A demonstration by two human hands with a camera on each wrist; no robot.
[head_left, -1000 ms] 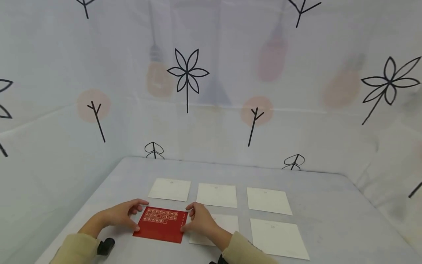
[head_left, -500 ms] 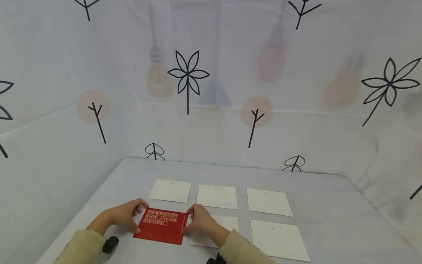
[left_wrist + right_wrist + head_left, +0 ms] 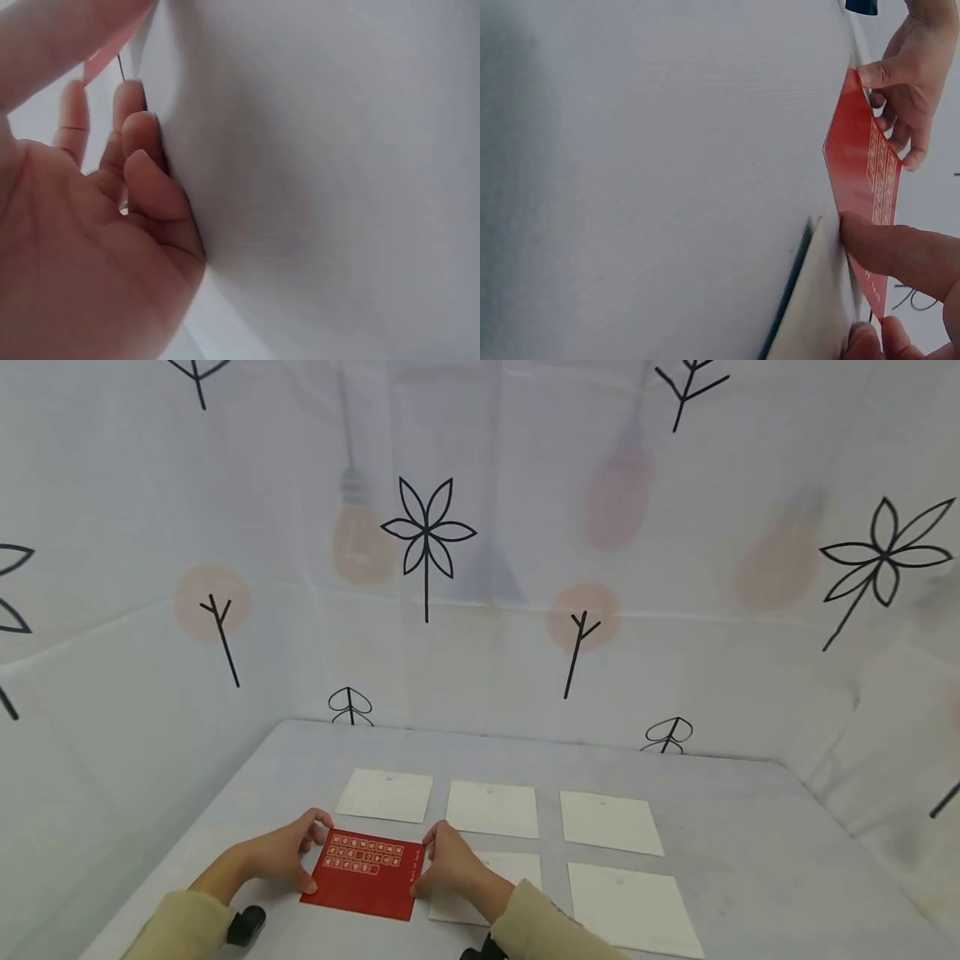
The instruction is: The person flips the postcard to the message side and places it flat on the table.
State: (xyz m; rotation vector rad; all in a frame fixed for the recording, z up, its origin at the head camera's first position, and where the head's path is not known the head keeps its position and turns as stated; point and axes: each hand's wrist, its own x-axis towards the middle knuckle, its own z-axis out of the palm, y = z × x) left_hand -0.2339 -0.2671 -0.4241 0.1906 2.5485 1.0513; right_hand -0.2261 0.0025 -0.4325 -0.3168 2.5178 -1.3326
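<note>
A red card (image 3: pixel 357 887) printed with rows of small pale boxes lies face up between the two hands in the head view. My left hand (image 3: pixel 277 852) holds its left side, thumb at the near corner and fingertips at the far corner. On the opposite side my right hand (image 3: pixel 459 870) grips the card's edge in the same way, as the right wrist view also shows. That view shows the card close over the table. In the left wrist view, only a sliver of the card (image 3: pixel 112 54) shows past the left hand's thumb.
Several cream cards lie in rows on the pale table (image 3: pixel 750 843): one beyond the red card (image 3: pixel 386 795), others at back centre (image 3: pixel 492 808), back right (image 3: pixel 611 823) and front right (image 3: pixel 633 908). The right hand partly covers another cream card (image 3: pixel 517 867). A printed curtain (image 3: pixel 480 668) surrounds the table.
Both hands keep their hold on the red card. Compared with the cream cards, its far edge has shifted slightly away and its near edge slightly closer in the head view.
</note>
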